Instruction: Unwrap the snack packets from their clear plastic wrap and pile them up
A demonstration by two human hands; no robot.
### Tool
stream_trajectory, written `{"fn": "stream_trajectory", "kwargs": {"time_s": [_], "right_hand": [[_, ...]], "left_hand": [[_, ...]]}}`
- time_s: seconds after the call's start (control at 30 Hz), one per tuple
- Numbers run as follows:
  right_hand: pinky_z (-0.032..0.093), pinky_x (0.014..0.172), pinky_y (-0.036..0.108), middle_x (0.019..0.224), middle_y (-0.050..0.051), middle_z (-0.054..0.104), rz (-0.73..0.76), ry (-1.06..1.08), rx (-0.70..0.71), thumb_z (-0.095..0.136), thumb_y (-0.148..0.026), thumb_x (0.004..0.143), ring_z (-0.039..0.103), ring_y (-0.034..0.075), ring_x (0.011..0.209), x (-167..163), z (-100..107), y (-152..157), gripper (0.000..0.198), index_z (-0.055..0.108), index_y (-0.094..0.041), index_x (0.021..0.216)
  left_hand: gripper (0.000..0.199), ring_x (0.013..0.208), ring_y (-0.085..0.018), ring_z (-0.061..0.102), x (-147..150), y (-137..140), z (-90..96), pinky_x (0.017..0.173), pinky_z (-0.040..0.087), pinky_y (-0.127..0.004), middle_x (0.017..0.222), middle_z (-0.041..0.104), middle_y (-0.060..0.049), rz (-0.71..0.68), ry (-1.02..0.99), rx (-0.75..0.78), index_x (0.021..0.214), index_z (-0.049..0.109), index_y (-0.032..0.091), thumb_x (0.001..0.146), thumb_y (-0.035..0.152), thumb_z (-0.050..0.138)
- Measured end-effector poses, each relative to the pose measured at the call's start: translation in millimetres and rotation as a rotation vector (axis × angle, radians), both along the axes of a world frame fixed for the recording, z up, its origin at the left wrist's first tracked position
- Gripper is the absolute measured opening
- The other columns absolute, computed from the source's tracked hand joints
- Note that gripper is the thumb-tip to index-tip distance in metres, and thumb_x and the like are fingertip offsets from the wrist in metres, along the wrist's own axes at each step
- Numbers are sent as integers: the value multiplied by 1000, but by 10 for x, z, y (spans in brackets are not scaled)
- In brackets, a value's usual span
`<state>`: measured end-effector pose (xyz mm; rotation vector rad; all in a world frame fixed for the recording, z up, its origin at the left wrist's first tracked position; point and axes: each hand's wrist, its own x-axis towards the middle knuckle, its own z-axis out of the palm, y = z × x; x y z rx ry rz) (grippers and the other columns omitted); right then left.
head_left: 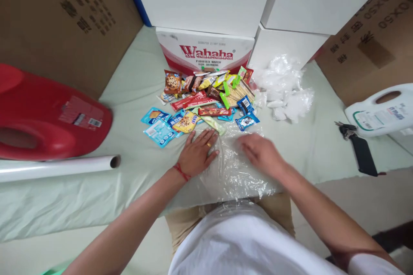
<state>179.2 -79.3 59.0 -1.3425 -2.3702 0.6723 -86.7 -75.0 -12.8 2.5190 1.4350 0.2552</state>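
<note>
My left hand [199, 151] lies flat with fingers spread on the left part of a clear plastic bag [240, 172], which is laid out at the table's front edge. A ring and a red string bracelet are on this hand. Over the bag's upper right part is my right hand [260, 151], slightly blurred, its fingers curled together; what they grip, if anything, is hidden. Just beyond my hands lies a pile of wrapped snacks: a yellow cookie packet [186, 122], light blue packets [160, 133], red bars [214, 112] and dark blue packets [247, 121].
Crumpled clear bags [284, 81] lie right of the snacks. Behind stands a Wahaha carton [206, 51]. A red jug [48, 116] and white tube [64, 167] are at left. Keys with a black case [363, 154] and a white jug [380, 111] are at right.
</note>
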Motion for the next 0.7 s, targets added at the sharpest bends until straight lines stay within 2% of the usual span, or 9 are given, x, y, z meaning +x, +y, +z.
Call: {"fn": "stream_trajectory", "kwargs": {"time_s": [0.07, 0.13, 0.2, 0.27, 0.4, 0.47, 0.6, 0.7], "right_hand": [[51, 102, 43, 139, 9, 67, -117, -187, 113, 49, -11, 95, 59, 30, 127, 171, 96, 451, 47, 68, -26, 135], [52, 98, 39, 153, 6, 57, -69, -356, 118, 53, -6, 87, 56, 31, 132, 272, 122, 808, 61, 62, -28, 143], [52, 89, 35, 153, 7, 56, 22, -492, 82, 55, -6, 86, 57, 31, 129, 307, 100, 1015, 64, 59, -28, 146], [51, 81, 33, 142, 11, 62, 48, -590, 59, 55, -9, 89, 60, 31, 121, 315, 60, 1078, 57, 61, -27, 144], [47, 75, 30, 120, 15, 67, -51, -664, 26, 57, -17, 93, 63, 30, 107, 413, -7, 995, 51, 60, -24, 143], [48, 78, 31, 119, 15, 66, -103, -649, 4, 62, -19, 90, 63, 31, 108, 527, -28, 966, 53, 60, -22, 143], [49, 97, 38, 136, 18, 59, -157, -538, -19, 74, -23, 81, 60, 33, 118, 723, -50, 1029, 58, 64, -18, 138], [48, 103, 37, 132, 16, 63, -137, -383, -13, 69, -30, 89, 62, 29, 117, 695, -46, 1096, 42, 70, -18, 129]], "left_hand": [[60, 156, -31, 35, -5, 73, 10, 128, 18, -60, 168, 38, -11, -40, 15, 8, 159, 43, 22, 106, 48, 37], [59, 156, -30, 36, -12, 133, 12, 128, 17, -60, 168, 39, -11, -71, 21, 16, 159, 45, 23, 106, 49, 37], [58, 156, -30, 36, -17, 167, 7, 129, 15, -60, 168, 39, -11, -91, 23, 27, 158, 45, 22, 107, 49, 36], [58, 156, -30, 35, -22, 174, -4, 129, 13, -60, 168, 38, -11, -99, 26, 40, 158, 45, 22, 107, 48, 33], [65, 157, -30, 33, -34, 154, -36, 129, 9, -59, 169, 36, -12, -119, 11, 55, 159, 43, 21, 105, 58, 35], [73, 157, -31, 32, -42, 152, -53, 130, 7, -60, 170, 34, -13, -139, -5, 53, 160, 41, 20, 103, 64, 37], [79, 158, -31, 30, -61, 163, -72, 129, 2, -61, 171, 31, -13, -156, -28, 35, 161, 38, 19, 101, 69, 38], [79, 158, -32, 31, -83, 156, -72, 129, -1, -60, 171, 30, -13, -175, -42, 18, 161, 39, 20, 99, 69, 41]]}}
